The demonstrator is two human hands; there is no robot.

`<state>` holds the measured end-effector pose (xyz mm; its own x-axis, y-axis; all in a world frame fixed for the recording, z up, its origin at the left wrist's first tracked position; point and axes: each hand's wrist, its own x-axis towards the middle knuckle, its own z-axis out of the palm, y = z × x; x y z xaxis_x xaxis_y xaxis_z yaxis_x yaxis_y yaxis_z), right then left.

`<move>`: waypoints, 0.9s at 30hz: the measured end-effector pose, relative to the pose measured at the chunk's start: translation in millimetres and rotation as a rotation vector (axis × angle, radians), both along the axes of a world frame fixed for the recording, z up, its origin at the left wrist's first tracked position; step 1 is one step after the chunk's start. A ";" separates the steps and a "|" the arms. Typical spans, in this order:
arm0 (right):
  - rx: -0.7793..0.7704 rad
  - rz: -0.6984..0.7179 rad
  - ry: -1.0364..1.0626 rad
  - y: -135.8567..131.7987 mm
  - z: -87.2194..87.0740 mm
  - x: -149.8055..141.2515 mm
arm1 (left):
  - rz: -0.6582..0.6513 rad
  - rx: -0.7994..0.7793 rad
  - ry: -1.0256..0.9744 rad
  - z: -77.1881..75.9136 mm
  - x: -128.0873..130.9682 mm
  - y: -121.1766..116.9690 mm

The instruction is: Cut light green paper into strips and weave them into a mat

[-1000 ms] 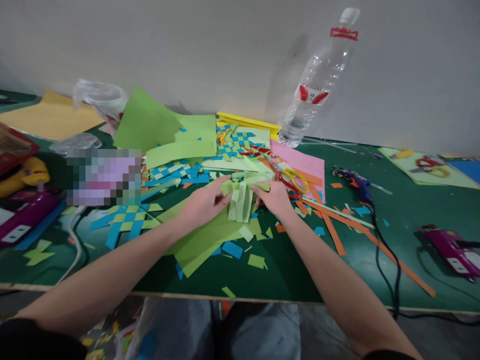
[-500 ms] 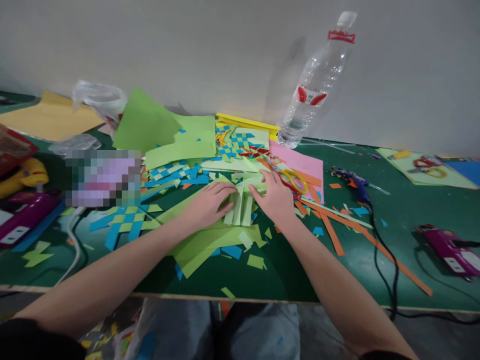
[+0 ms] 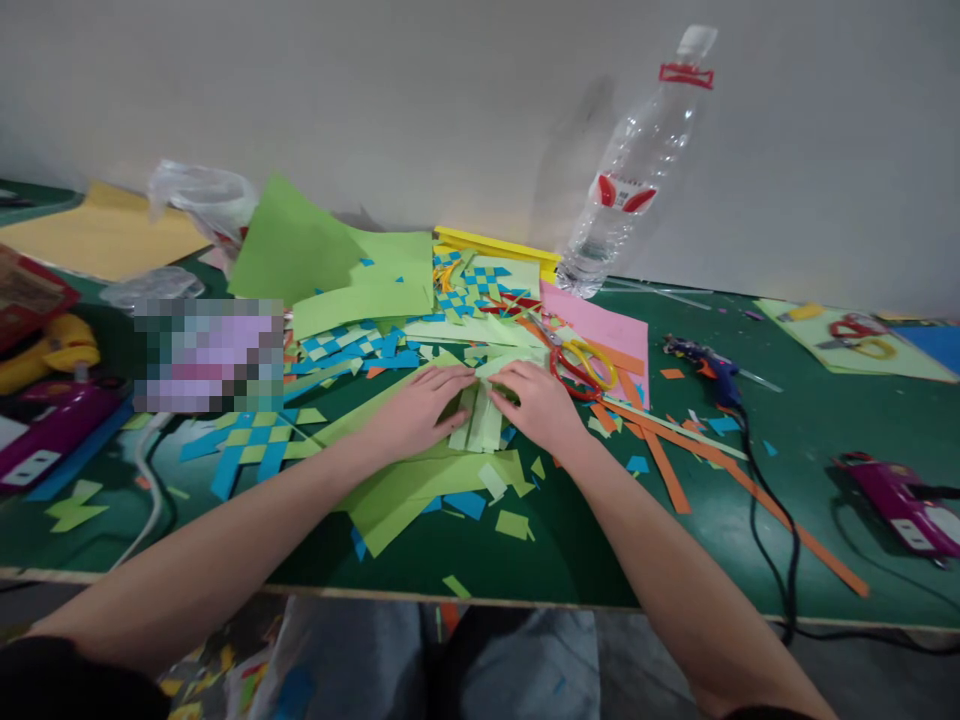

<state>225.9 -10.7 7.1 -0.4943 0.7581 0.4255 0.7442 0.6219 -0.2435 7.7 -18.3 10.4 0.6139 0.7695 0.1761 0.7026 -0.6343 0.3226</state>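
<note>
My left hand (image 3: pixel 414 408) and my right hand (image 3: pixel 534 405) lie side by side on a bundle of light green paper strips (image 3: pixel 480 425) in the middle of the green table (image 3: pixel 660 540). The fingers of both hands are stretched flat and press the strips down from the left and the right. The strips rest on larger green paper sheets (image 3: pixel 409 490). Red and yellow scissors (image 3: pixel 577 362) lie just beyond my right hand.
Blue and green woven paper pieces (image 3: pixel 251 440) lie left of my hands. Orange strips (image 3: pixel 739 480), a glue gun (image 3: pixel 712 368) with a black cord and a purple device (image 3: pixel 900 500) are on the right. A clear plastic bottle (image 3: pixel 637 165) stands by the wall.
Both hands have lowered from pinching the raised strips to pressing them flat on the table. My right hand drew back from near the scissors to the strips.
</note>
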 end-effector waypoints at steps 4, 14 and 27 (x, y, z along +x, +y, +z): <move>-0.048 0.019 -0.023 -1.7 1.5 -1.3 | 0.012 -0.004 0.003 -1.3 -0.3 -0.4; -0.132 0.082 -0.108 -2.7 4.5 -3.2 | 0.029 0.014 -0.003 -6.8 -1.2 2.3; -0.136 0.152 -0.137 -3.6 5.3 -3.0 | 0.088 0.028 -0.021 -6.4 -2.8 5.7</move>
